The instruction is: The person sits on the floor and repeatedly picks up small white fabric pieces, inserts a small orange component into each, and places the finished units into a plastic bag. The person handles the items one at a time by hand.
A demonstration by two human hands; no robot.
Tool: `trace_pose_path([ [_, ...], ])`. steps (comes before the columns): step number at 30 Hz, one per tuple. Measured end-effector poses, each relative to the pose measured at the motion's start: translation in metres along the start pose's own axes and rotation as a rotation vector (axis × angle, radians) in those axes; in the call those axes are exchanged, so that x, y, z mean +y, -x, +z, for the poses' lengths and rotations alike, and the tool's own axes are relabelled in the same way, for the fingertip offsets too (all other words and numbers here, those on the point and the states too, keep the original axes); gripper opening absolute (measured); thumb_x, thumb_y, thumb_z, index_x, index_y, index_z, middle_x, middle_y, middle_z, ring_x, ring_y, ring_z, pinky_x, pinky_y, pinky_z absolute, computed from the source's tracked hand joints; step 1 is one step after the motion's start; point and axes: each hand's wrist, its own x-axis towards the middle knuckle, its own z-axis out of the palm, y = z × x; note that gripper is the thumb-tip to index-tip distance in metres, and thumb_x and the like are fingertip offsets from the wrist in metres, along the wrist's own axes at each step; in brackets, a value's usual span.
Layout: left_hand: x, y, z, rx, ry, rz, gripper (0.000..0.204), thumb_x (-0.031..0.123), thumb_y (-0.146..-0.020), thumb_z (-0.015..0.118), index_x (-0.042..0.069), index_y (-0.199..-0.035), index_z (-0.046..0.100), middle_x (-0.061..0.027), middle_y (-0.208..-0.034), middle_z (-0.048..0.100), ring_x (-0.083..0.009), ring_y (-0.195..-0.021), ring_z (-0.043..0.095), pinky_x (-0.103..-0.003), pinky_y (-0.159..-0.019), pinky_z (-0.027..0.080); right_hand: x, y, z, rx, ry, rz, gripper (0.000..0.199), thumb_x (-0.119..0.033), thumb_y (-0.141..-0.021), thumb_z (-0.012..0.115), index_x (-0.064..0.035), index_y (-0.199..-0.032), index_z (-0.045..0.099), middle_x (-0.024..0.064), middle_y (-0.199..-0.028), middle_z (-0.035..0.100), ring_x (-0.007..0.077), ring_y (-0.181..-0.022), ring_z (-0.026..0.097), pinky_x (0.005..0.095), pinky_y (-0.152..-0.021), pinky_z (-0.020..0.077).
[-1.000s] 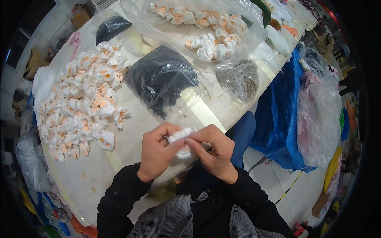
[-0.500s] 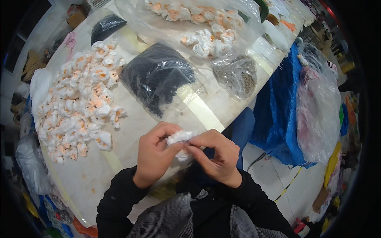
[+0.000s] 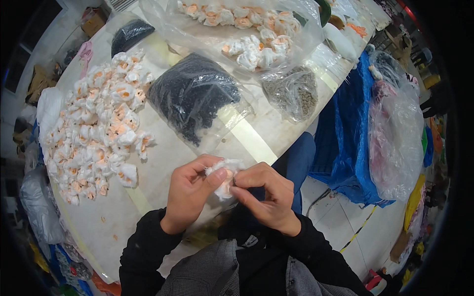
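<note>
A small white fluffy plush piece [image 3: 226, 188] with a peach-coloured patch is held at the table's near edge. My left hand [image 3: 193, 186] grips it, thumb pressed on the peach patch and fingers behind. At its right side my right hand [image 3: 266, 193] is closed in a pinch, fingertips against the plush. A tiny dark speck shows at those fingertips, too small to name. To the left lies a large pile of similar white-and-peach plush pieces [image 3: 106, 130]. Just beyond my hands rests a clear bag of small black pellets [image 3: 190, 91].
A bag of brownish pellets [image 3: 296, 93] sits near the table's right edge. Farther back are a large clear bag with more plush pieces [image 3: 261, 47] and a smaller black-filled bag [image 3: 132, 35]. A blue sack [image 3: 345, 133] and a clear plastic bag [image 3: 397, 143] stand right of the table.
The plush piece has been turned, so its peach patch now faces up beneath my left thumb. My right fingertips stay at its right side.
</note>
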Motion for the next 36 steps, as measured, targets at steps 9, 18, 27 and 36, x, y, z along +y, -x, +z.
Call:
trace_pose_path([
  [9,0.001,0.002,-0.002,-0.021,-0.077,-0.031,0.021,0.006,-0.103,0.063,-0.007,-0.119,0.066,-0.0074,-0.11,0.07,-0.0096,-0.1,0.063,-0.025,-0.089,0.051,-0.004,-0.002,-0.005,-0.06,0.064,0.055,0.02,0.003,-0.08,0.083,-0.0004,-0.097,0.073,0.0104,-0.09,0.074,0.0231,-0.077,0.071,0.0307,-0.068,0.0552],
  [18,-0.003,0.004,0.011,0.078,-0.356,0.152,0.013,0.008,-0.095,0.069,-0.002,-0.103,0.067,-0.0046,-0.099,0.066,-0.0112,-0.091,0.06,-0.026,-0.082,0.048,0.005,0.01,-0.002,0.033,0.221,-0.062,0.021,-0.01,-0.085,0.081,-0.0057,-0.104,0.073,0.0117,-0.089,0.07,0.0312,-0.078,0.068,0.038,-0.068,0.0552],
  [27,-0.027,0.001,-0.002,0.105,-0.59,0.195,0.014,0.008,-0.103,0.064,-0.003,-0.11,0.068,-0.0048,-0.1,0.067,-0.0124,-0.089,0.058,-0.027,-0.081,0.048,0.015,0.012,-0.004,0.016,0.259,0.003,0.026,-0.013,-0.089,0.072,-0.0022,-0.109,0.06,0.013,-0.109,0.06,0.0347,-0.104,0.057,0.0421,-0.089,0.0475],
  [36,-0.022,-0.001,0.009,-0.038,-0.676,0.347,0.015,0.006,-0.103,0.063,-0.004,-0.109,0.072,-0.0103,-0.103,0.071,-0.0173,-0.092,0.064,-0.03,-0.081,0.05,0.041,0.029,-0.005,-0.121,0.106,0.094,0.04,-0.014,-0.093,0.066,-0.0002,-0.13,0.055,0.0191,-0.117,0.061,0.0392,-0.109,0.058,0.0456,-0.094,0.0491],
])
